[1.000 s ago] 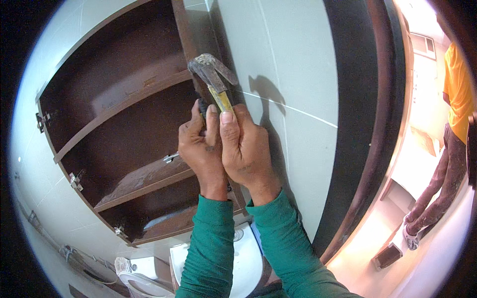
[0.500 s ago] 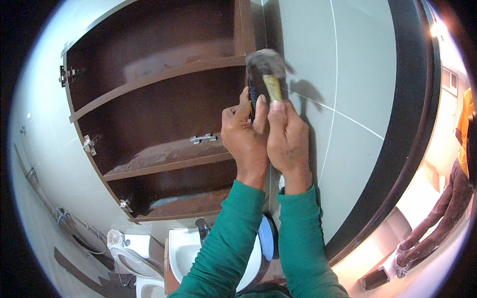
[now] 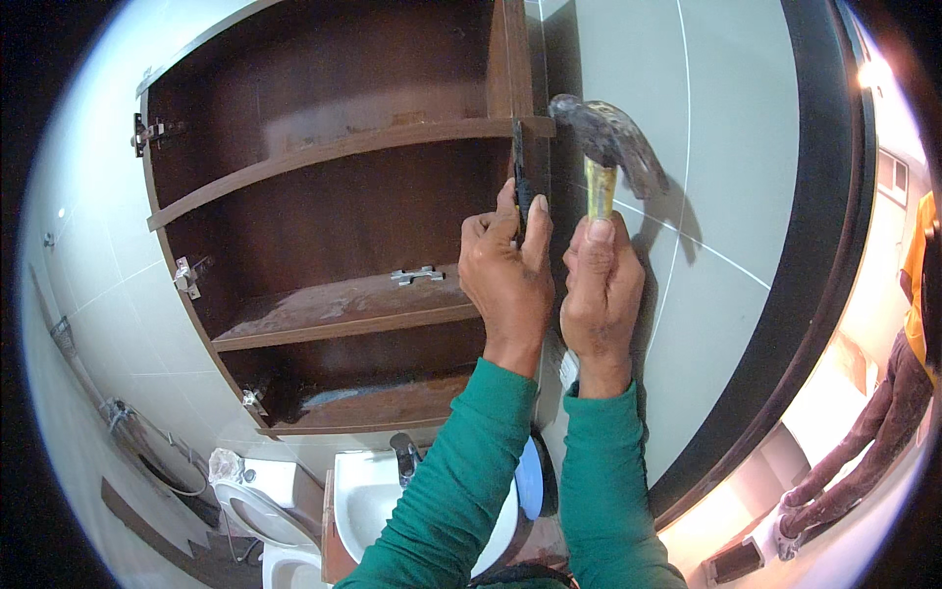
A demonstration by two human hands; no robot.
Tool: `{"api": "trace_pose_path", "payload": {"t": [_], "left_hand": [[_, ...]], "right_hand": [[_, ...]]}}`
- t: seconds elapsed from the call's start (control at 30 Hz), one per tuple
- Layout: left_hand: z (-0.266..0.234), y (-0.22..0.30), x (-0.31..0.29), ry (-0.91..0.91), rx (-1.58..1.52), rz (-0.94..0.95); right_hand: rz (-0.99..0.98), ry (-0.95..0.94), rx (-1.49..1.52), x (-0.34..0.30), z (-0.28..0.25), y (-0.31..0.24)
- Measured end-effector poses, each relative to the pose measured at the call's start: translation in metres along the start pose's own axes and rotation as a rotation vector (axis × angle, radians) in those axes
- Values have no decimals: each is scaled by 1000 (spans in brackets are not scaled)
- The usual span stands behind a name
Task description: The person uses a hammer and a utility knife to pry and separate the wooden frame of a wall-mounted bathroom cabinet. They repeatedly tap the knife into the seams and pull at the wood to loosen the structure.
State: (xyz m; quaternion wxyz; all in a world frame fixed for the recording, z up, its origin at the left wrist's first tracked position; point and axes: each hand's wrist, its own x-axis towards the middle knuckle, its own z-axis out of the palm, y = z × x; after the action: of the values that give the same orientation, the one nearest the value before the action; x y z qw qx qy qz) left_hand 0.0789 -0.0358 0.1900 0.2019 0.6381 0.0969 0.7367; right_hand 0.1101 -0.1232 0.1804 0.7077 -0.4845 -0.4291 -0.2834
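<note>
My left hand [image 3: 505, 270] is closed round the black handle of a slim dark-bladed tool, which looks like a chisel [image 3: 523, 191]. Its blade points up along the right side of an open brown wooden cabinet [image 3: 339, 155], with the tip by the end of the upper shelf. To the right, my right hand [image 3: 603, 290] grips a claw hammer [image 3: 613, 137] by its yellow handle. The hammer's worn dark head is raised, apart from the chisel, in front of the grey tiled wall [image 3: 726, 157].
Inside the cabinet a metal hinge piece [image 3: 418, 276] lies on a dusty shelf; more hinges [image 3: 186, 278] line its left side. Below are a white sink [image 3: 358, 491] with a dark tap [image 3: 404, 456] and a toilet [image 3: 265, 510]. A person [image 3: 883, 412] stands beyond the dark frame [image 3: 819, 226] at right.
The hammer head has swung right, away from the chisel, and now shows plainly. Both hands appear slightly lower and further right, and the view has shifted a little.
</note>
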Motion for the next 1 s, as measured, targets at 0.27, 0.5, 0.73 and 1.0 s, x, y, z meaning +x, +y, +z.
{"api": "trace_pose_path", "payload": {"t": [0.27, 0.5, 0.73, 1.0], "left_hand": [[0, -4, 1, 0, 6, 9], [-5, 1, 0, -55, 9, -39], [-4, 1, 2, -46, 12, -41], [-1, 3, 1, -65, -15, -77]], "right_hand": [[-31, 26, 42, 0, 6, -3], [-36, 4, 89, -6, 15, 11], [-26, -62, -61, 7, 11, 2], [7, -26, -16, -2, 4, -5]]}}
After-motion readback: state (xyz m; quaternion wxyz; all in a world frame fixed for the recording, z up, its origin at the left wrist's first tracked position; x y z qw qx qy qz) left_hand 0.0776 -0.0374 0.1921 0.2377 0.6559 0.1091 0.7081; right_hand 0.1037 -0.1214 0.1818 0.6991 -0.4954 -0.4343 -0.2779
